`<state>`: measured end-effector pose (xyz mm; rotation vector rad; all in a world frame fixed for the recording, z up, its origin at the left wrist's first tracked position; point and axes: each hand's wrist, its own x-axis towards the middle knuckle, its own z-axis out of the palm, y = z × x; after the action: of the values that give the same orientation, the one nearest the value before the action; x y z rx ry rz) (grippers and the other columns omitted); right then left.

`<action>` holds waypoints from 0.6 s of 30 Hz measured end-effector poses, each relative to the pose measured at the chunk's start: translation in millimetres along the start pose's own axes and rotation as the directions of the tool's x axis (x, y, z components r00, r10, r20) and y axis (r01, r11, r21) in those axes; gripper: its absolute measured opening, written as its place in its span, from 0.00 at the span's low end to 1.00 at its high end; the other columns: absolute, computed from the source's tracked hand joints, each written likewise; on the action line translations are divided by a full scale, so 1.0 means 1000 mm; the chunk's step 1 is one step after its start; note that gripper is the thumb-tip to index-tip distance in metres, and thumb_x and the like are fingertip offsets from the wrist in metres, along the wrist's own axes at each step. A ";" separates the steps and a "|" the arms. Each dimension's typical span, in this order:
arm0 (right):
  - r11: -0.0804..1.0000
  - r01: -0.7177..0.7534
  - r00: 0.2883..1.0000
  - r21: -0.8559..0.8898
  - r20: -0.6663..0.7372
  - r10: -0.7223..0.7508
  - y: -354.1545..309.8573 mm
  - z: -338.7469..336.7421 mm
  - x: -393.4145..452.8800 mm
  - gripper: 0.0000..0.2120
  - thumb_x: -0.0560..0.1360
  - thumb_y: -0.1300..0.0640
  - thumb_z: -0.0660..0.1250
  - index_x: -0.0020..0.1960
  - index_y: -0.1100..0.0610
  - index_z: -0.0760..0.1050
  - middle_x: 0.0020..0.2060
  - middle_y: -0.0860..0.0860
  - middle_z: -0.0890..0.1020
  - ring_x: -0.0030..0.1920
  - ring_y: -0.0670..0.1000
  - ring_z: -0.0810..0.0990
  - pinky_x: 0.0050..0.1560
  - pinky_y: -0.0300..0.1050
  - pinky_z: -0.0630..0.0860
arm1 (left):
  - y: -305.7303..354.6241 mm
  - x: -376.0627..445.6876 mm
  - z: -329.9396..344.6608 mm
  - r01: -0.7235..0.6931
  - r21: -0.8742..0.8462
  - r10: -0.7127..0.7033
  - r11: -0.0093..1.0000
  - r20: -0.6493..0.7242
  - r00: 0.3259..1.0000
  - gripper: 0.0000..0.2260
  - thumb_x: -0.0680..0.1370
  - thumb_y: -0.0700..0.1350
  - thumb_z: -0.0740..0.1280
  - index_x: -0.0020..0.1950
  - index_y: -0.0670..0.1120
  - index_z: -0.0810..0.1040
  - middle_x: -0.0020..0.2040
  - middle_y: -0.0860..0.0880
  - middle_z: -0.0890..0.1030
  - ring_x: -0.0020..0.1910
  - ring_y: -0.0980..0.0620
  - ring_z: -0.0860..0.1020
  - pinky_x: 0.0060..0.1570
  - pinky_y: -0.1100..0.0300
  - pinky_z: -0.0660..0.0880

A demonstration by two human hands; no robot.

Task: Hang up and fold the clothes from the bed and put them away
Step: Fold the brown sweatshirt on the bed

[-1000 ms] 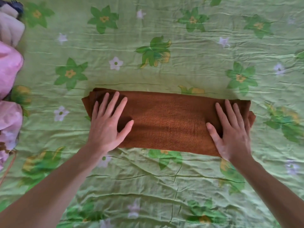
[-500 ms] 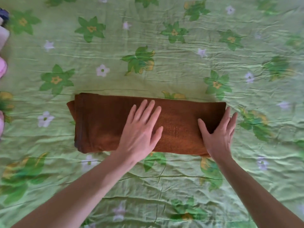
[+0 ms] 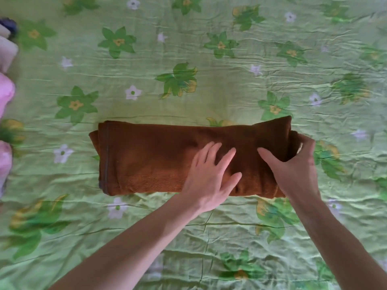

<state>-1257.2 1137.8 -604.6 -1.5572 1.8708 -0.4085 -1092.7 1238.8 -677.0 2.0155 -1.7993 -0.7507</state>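
Nearest to us, our two forearms reach out over the green flowered bed (image 3: 188,237). Just beyond them lies the brown garment (image 3: 146,160), folded into a long band whose long axis runs left to right across the bed, squarely in front of us.

Our left hand (image 3: 211,176) rests flat on the band a little right of its middle, fingers (image 3: 209,151) straight and spread, pressing the cloth and gripping nothing. Our right hand (image 3: 297,164) is at the band's right end, thumb on top and fingers curled round the end, grasping it; that end stands lifted off the bed while the left end lies flat.

We judge the coming move to be a fold of the right end over to the left, hinged about where the left hand presses. The right hand is the nearer to that end, and the free length lies to the left of both hands.

Far left, at the bed's edge, pink and pale clothes (image 3: 5,91) wait in a heap. We see no container.
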 end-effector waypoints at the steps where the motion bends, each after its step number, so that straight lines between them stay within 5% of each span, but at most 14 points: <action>1: 0.997 0.075 0.997 -0.002 -0.012 -0.075 -0.012 -0.001 -0.015 0.38 0.70 0.39 0.78 0.72 0.41 0.60 0.56 0.45 0.77 0.56 0.57 0.82 0.57 0.61 0.79 | 0.004 -0.006 -0.010 0.011 -0.119 -0.014 0.993 -0.027 1.000 0.30 0.85 0.65 0.51 0.85 0.55 0.60 0.81 0.47 0.62 0.82 0.48 0.56 0.80 0.44 0.60; 3: 0.979 0.201 0.979 -0.008 -0.011 -0.202 -0.034 -0.001 -0.043 0.42 0.72 0.40 0.77 0.76 0.38 0.54 0.54 0.45 0.79 0.52 0.55 0.82 0.54 0.59 0.80 | 0.015 -0.016 -0.030 0.061 -0.472 -0.073 0.880 -0.006 0.997 0.29 0.84 0.67 0.52 0.84 0.57 0.61 0.76 0.53 0.66 0.77 0.55 0.62 0.76 0.48 0.66; 5: 0.957 0.289 0.956 0.026 0.046 -0.290 -0.055 0.002 -0.070 0.45 0.74 0.35 0.73 0.80 0.36 0.48 0.48 0.36 0.80 0.46 0.46 0.86 0.47 0.51 0.81 | 0.026 -0.027 -0.049 0.114 -0.813 -0.134 0.571 0.044 0.990 0.33 0.83 0.69 0.54 0.84 0.56 0.60 0.77 0.55 0.70 0.75 0.59 0.69 0.74 0.52 0.71; 8: 0.926 0.286 0.914 0.246 0.220 -0.341 -0.077 0.015 -0.102 0.38 0.78 0.30 0.60 0.80 0.30 0.41 0.49 0.35 0.86 0.46 0.36 0.86 0.47 0.42 0.79 | 0.015 -0.041 -0.082 0.110 -0.962 -0.237 0.248 0.050 0.970 0.36 0.79 0.71 0.62 0.82 0.55 0.61 0.64 0.49 0.83 0.63 0.48 0.83 0.59 0.59 0.81; 11: 0.845 0.181 0.851 0.504 0.350 -0.391 -0.089 0.037 -0.120 0.29 0.82 0.35 0.57 0.78 0.27 0.47 0.57 0.39 0.86 0.59 0.42 0.85 0.59 0.46 0.78 | -0.018 -0.058 -0.110 0.168 -0.974 -0.276 0.155 0.121 0.954 0.37 0.71 0.69 0.76 0.75 0.61 0.67 0.64 0.52 0.84 0.63 0.50 0.84 0.58 0.53 0.83; 14: 0.727 0.044 0.775 0.685 0.435 -0.458 -0.094 0.061 -0.125 0.20 0.87 0.47 0.56 0.77 0.41 0.61 0.59 0.46 0.87 0.64 0.45 0.83 0.65 0.39 0.78 | -0.055 -0.071 -0.120 0.157 -0.958 -0.407 0.240 0.048 0.912 0.29 0.70 0.62 0.81 0.68 0.60 0.75 0.63 0.53 0.85 0.64 0.52 0.83 0.63 0.47 0.79; 16: 0.719 0.179 0.780 0.672 0.349 -0.520 -0.095 0.075 -0.126 0.15 0.88 0.57 0.58 0.74 0.50 0.69 0.60 0.48 0.85 0.66 0.48 0.82 0.66 0.43 0.78 | -0.078 -0.079 -0.124 0.139 -0.965 -0.497 0.223 0.010 0.868 0.22 0.72 0.50 0.80 0.65 0.57 0.78 0.60 0.50 0.86 0.62 0.48 0.85 0.62 0.45 0.80; 18: 0.723 0.505 0.762 0.472 0.150 -0.630 -0.090 0.089 -0.121 0.15 0.86 0.62 0.60 0.70 0.53 0.74 0.62 0.46 0.82 0.67 0.50 0.79 0.65 0.47 0.78 | -0.099 -0.088 -0.128 0.115 -0.973 -0.533 0.202 -0.011 0.846 0.19 0.73 0.45 0.76 0.62 0.60 0.81 0.59 0.50 0.87 0.60 0.48 0.85 0.60 0.48 0.82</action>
<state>-1123.1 1247.2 -579.5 -1.7579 0.9451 -0.7369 -942.6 1327.3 -616.4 1.4290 -0.3223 -1.1268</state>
